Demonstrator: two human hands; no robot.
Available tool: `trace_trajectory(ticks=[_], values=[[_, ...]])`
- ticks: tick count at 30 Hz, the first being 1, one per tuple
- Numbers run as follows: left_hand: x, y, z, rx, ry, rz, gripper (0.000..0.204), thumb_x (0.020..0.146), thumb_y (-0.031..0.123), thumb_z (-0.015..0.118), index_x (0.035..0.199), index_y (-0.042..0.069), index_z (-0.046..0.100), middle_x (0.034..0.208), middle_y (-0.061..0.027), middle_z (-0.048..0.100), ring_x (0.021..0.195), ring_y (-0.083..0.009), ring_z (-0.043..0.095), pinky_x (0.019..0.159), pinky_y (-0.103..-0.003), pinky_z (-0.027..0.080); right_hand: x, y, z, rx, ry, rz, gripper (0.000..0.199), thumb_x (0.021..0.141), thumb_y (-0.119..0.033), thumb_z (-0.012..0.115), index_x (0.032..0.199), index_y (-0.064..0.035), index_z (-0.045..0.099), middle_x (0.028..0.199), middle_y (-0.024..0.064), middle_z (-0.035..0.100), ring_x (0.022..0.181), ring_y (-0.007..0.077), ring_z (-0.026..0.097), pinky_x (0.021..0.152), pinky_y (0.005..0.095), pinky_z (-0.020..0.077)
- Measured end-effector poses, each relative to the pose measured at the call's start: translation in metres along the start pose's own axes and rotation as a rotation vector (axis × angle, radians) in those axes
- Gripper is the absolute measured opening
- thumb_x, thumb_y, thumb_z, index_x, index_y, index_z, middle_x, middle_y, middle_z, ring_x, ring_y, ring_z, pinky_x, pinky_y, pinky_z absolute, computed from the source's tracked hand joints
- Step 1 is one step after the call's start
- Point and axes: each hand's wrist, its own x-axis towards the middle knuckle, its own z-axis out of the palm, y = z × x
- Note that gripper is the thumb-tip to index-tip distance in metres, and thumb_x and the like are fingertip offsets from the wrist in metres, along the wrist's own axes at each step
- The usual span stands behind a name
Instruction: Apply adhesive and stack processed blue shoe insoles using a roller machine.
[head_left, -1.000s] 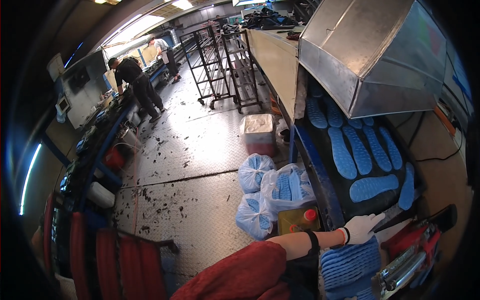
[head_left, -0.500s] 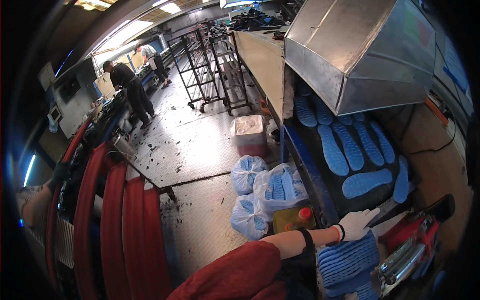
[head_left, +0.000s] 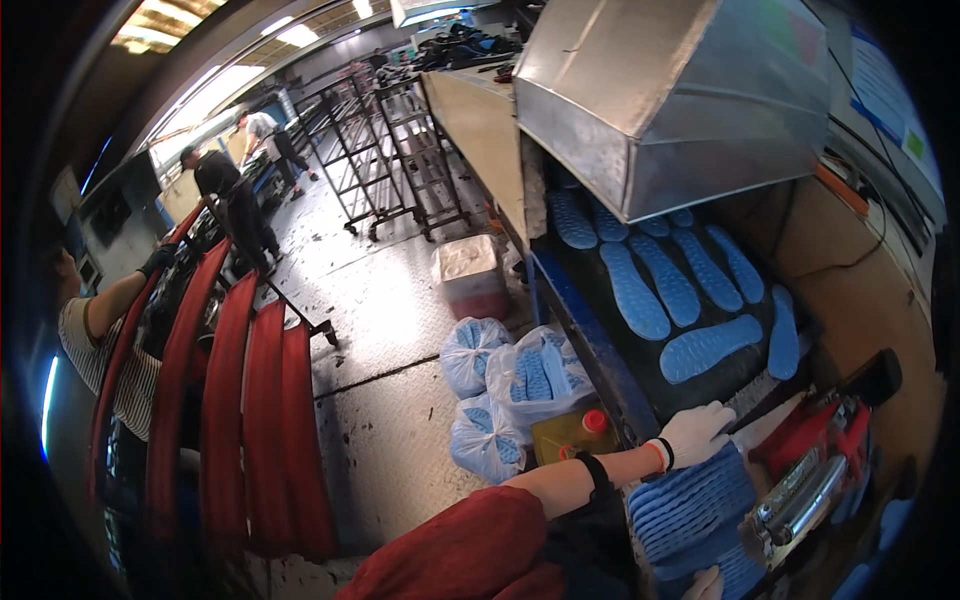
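Blue bumpy insoles (head_left: 633, 290) lie spread on a dark conveyor belt (head_left: 655, 395) that runs out from under a metal hood. My left hand (head_left: 697, 437), in a white glove, is open at the belt's near end, fingers together and slightly bent, with nothing visible in them. Just below it is a layered stack of blue insoles (head_left: 690, 510). Only some gloved fingers of my right hand (head_left: 706, 584) show, against the stack's lower part at the bottom edge. The rest of that hand is out of the picture, so its grip is hidden.
Right of the stack is a red and metal device (head_left: 815, 480). Tied bags of insoles (head_left: 485, 440), a yellowish can with a red cap (head_left: 572, 440) and a tub (head_left: 470, 275) stand on the floor. Black racks (head_left: 400, 160), red curved panels (head_left: 225, 410) and several people are further left.
My left hand has drawn its outstretched finger in and stays by the belt's end. More of my right hand's fingers show. The view has shifted, and a person at left shows more.
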Motion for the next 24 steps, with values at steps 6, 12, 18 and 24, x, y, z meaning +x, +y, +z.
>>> trace_trajectory(ticks=[6,12,18,24], values=[[0.015,0.022,-0.01,0.019,-0.007,-0.146,0.035,0.083,0.024,0.064,0.115,0.012,0.064,0.109,-0.0161,0.065,0.099,-0.0352,0.063,0.086,-0.042,0.052,-0.001,0.048,0.021,-0.196,0.044,-0.316,0.015,0.087,-0.015,0.055,0.072,-0.0115,0.054,0.061,0.0106,0.049,0.056,0.0298,0.049,0.051,0.0451,0.0366],[0.012,-0.019,0.001,-0.169,0.027,-0.065,0.03,0.088,0.007,0.061,0.115,-0.003,0.06,0.11,-0.0164,0.063,0.104,-0.0271,0.061,0.096,-0.035,0.045,0.012,-0.007,0.016,-0.266,-0.051,-0.3,0.018,0.09,-0.029,0.057,0.098,-0.0174,0.068,0.079,0.0088,0.064,0.07,0.0288,0.062,0.056,0.0405,0.0491],[0.001,0.008,-0.01,-0.021,0.021,0.141,0.034,0.092,0.021,0.061,0.117,-0.004,0.061,0.114,-0.0216,0.063,0.105,-0.0346,0.059,0.094,-0.039,0.046,-0.001,-0.013,-0.001,-0.025,0.091,-0.095,0.038,0.096,-0.037,0.048,0.077,-0.0075,0.063,0.074,0.0139,0.061,0.074,0.0358,0.06,0.064,0.0454,0.0459],[-0.002,0.017,-0.001,-0.064,-0.022,0.118,0.037,0.093,0.025,0.06,0.117,-0.003,0.061,0.114,-0.0221,0.063,0.105,-0.0357,0.059,0.095,-0.041,0.045,-0.005,-0.002,-0.009,-0.004,0.063,-0.07,0.046,0.097,-0.039,0.045,0.073,-0.0038,0.061,0.074,0.0146,0.059,0.075,0.0373,0.058,0.064,0.0455,0.0459]])
